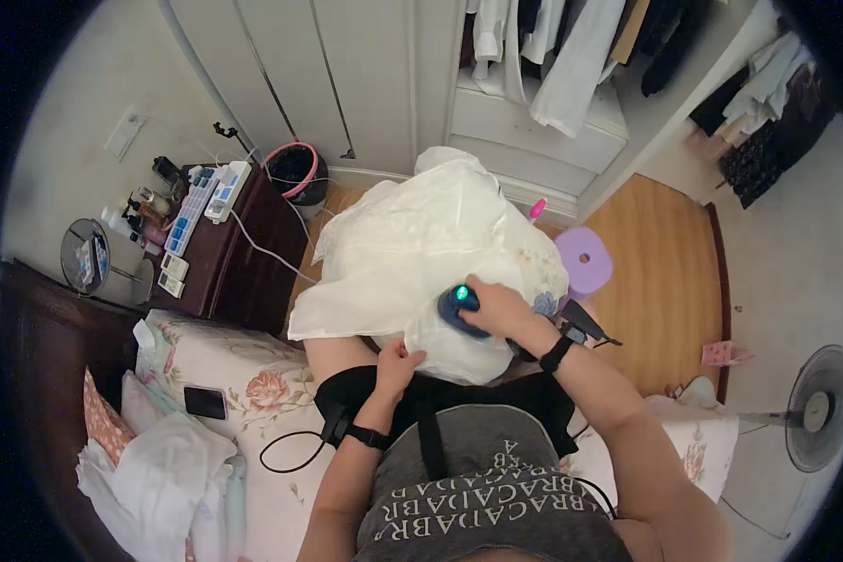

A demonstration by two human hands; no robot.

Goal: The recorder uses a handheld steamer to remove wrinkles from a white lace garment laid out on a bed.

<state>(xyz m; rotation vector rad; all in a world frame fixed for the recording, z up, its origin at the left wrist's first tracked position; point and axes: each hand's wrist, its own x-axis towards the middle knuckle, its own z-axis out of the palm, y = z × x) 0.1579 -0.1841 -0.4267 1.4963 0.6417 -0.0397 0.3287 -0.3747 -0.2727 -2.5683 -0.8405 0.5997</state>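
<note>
A white cloth garment [407, 239] lies spread before me, its near part over my lap. My right hand [495, 307] is closed around a dark blue handheld device [456, 312] with a lit green light, which rests on the cloth; its exact kind is unclear. At the near edge of the cloth, my left hand [399, 365] pinches the fabric between its fingers. A patterned patch with a blue flower shows at the right of the cloth, beside my right wrist.
A dark wooden cabinet [246, 260] holds power strips [228, 191] and bottles at left. A bin [296, 172], a purple stool [584, 261] and hanging clothes are beyond. A phone [205, 402] lies on the flowered bed at left; a fan [818, 411] stands at right.
</note>
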